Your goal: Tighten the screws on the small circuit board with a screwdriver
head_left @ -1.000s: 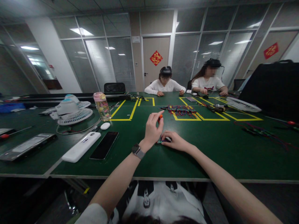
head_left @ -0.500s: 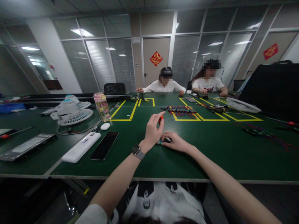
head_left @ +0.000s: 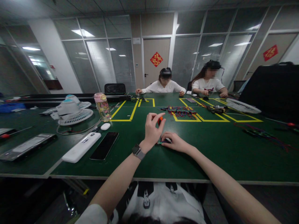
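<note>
Green bench point(head_left: 233, 146) held a small circuit board point(head_left: 159, 143) near its front-middle, between both hands: right hand point(head_left: 174, 142) curled at the board's edge, firmness of grip not tellable, left hand point(head_left: 151, 129) closed around an orange-handled tool point(head_left: 160, 120) just above. Main risk looked like the board skidding or tipping if the right hand eased off or the left pushed off-centre, letting the tool, its tip hidden, slip into the board or a fingertip. Beyond lay a tangle of red and blue wires point(head_left: 181, 112), black phone point(head_left: 104, 146) off to the left, both apart from the hands.
</note>
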{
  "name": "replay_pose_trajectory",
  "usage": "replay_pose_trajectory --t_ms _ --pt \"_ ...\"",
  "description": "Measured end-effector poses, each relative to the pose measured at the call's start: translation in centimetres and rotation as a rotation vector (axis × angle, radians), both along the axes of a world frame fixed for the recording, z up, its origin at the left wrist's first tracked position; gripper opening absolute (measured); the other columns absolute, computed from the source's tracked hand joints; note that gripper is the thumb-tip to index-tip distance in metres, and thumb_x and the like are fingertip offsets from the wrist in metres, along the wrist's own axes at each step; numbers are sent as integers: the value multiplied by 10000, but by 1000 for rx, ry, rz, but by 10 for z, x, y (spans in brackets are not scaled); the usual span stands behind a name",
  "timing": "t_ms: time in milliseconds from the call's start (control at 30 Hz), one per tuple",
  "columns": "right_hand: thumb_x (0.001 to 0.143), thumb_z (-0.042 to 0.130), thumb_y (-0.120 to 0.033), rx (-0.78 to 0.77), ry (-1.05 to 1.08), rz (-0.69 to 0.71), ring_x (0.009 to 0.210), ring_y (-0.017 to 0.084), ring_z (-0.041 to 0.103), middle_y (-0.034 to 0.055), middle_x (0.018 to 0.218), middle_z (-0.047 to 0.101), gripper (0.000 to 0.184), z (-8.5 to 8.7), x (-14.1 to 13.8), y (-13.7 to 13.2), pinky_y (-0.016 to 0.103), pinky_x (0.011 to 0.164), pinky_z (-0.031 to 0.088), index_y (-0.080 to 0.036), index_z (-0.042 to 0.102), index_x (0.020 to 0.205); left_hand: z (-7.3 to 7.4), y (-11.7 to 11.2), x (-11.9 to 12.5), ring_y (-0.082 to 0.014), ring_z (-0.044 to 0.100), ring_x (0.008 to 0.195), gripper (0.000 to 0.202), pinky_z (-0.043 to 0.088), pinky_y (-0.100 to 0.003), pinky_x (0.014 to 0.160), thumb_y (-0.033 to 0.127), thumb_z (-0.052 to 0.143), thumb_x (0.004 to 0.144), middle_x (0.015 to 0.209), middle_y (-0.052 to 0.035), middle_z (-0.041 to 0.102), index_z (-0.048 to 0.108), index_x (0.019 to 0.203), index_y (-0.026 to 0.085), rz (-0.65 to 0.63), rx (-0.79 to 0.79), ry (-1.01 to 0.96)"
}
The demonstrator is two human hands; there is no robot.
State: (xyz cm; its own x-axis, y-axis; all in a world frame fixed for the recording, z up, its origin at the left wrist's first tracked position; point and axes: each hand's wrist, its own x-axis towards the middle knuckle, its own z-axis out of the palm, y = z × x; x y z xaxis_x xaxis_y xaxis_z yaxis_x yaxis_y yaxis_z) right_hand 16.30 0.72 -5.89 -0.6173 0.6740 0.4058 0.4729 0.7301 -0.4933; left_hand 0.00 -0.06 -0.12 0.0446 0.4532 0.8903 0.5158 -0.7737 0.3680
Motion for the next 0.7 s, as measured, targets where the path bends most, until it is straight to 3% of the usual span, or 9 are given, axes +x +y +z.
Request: replay_pose_trajectory --t_ms 100,233,433,633,700 --pt "807 652 -228 0 -7 -10 814 180 592 49 889 626 59 1 0 -1 295 763 465 -172 638 814 0 0 0 -163 519 896 239 451 -293 821 289 515 909 942 -52 493 629 1104 209 8 0 -5" --pt "811 650 -233 -3 -3 -10 808 175 591 48 890 625 64 1 0 -1 287 757 467 -170 638 815 0 -1 -1 -157 532 993 312 438 -295 888 192 353 966 1044 -73 550 562 1197 187 -106 -24 0" --pt "799 663 -226 -8 10 -13 821 181 592 53 895 628 61 1 0 -1 301 770 469 -171 638 805 0 -1 0 -156 536 877 263 456 -284 812 274 512 914 924 -49 537 601 1147 192 -46 -7 -14" --pt "791 669 -218 -19 10 -24 810 178 597 53 896 634 67 3 -1 -2 299 749 466 -168 632 765 0 -2 -1 -151 551 969 335 447 -288 870 189 344 966 1043 -65 572 525 1248 206 -169 -46 37" --pt "791 668 -214 -22 19 -18 812 175 596 53 902 634 73 2 -1 -1 298 750 465 -168 625 755 0 -1 0 -150 554 944 320 449 -288 860 197 395 953 1014 -58 577 524 1246 204 -150 -40 28"
